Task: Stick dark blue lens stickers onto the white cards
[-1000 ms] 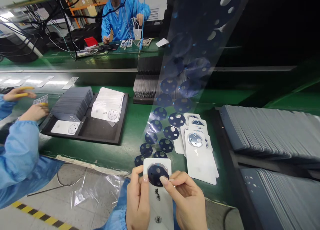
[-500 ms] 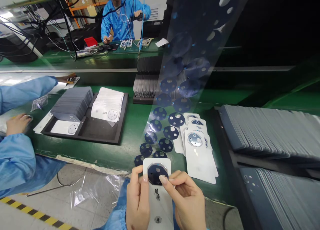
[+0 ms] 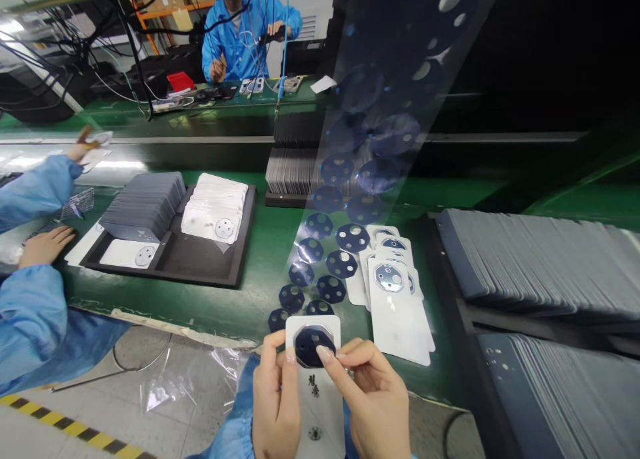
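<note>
A white phone back cover (image 3: 321,396) stands upright at the bottom centre, held between both my hands. My left hand (image 3: 275,406) grips its left edge, thumb by the camera ring. My right hand (image 3: 375,399) grips the right side, with its index fingertip pressing a dark blue octagonal sticker (image 3: 311,345) onto the camera area. A long clear film strip (image 3: 345,199) carrying several such dark stickers rises from just behind the cover toward the upper right.
Finished white covers (image 3: 400,306) lie stacked to the right of my hands. Trays of grey covers (image 3: 540,266) fill the right. A black tray (image 3: 175,256) with grey and white covers sits left. A co-worker's hand (image 3: 45,246) rests at far left; another person (image 3: 245,32) works across the belt.
My hands and the cover have barely moved. The co-worker at left pulled the far arm back from the belt and now holds a white piece; the near hand opened flat.
</note>
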### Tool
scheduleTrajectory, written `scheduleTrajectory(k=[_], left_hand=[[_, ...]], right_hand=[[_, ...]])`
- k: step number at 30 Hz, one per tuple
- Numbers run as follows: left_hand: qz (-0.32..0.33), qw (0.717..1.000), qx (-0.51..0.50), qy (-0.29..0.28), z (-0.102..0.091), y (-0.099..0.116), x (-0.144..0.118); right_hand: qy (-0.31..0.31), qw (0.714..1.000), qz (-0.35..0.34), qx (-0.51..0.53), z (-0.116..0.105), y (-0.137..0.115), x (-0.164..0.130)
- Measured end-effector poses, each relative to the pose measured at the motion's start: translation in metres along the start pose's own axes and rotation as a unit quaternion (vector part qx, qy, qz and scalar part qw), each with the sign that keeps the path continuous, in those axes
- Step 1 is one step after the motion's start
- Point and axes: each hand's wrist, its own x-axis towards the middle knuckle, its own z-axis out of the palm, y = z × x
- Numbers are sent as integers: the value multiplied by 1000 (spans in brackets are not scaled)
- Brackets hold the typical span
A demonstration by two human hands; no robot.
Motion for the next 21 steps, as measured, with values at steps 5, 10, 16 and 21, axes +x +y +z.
scheduleTrajectory(k=[5, 10, 16, 21], left_hand=[[27, 999, 6, -16, -1, -1, 0], [26, 999, 7, -28, -1, 1, 2], [40, 999, 5, 0, 0, -5, 2], [47, 999, -2, 19, 2, -6, 0]], right_hand=[[0, 1000, 2, -10, 3, -1, -1], [12, 999, -36, -26, 4, -2, -3], [11, 992, -102, -79, 6, -5, -6], [24, 966, -210, -148, 9, -7, -7]])
